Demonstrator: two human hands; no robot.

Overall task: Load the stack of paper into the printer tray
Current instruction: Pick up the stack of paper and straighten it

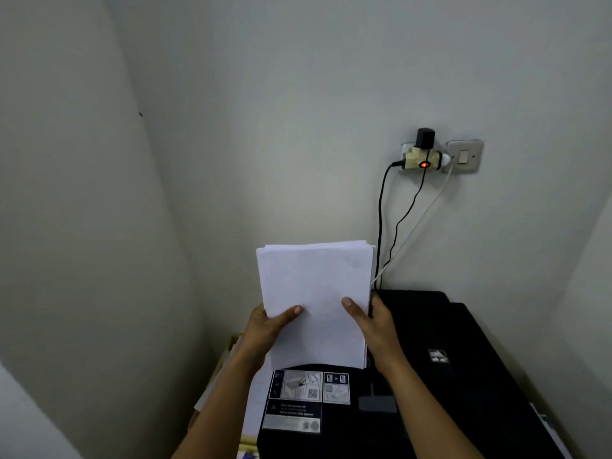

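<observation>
A: What's hard to see from here?

B: Both forearms run off the bottom edge. The fingers of the left hand (265, 329) and the right hand (374, 329) sit behind the stack of paper (314, 303), so only the two thumbs show on its front face. The stack's lower edge hides the slot of the printer (463, 376), and the print on the three labels (304, 399) below the hands is too blurred to read.

A: How does the paper sit?

B: One stack, upright, its long axis running away from the hands toward the wall, bottom edge touching the printer's top between the wrists. The sheets at the top are slightly fanned.

A: And the grip?

B: Each hand pinches a side edge of the stack, thumb in front.

A: Beyond the hands?

B: Up and right, one wall socket (424, 157) with a red light, one switch plate (465, 156) beside it, and three cables (381, 226) dropping behind the printer
</observation>
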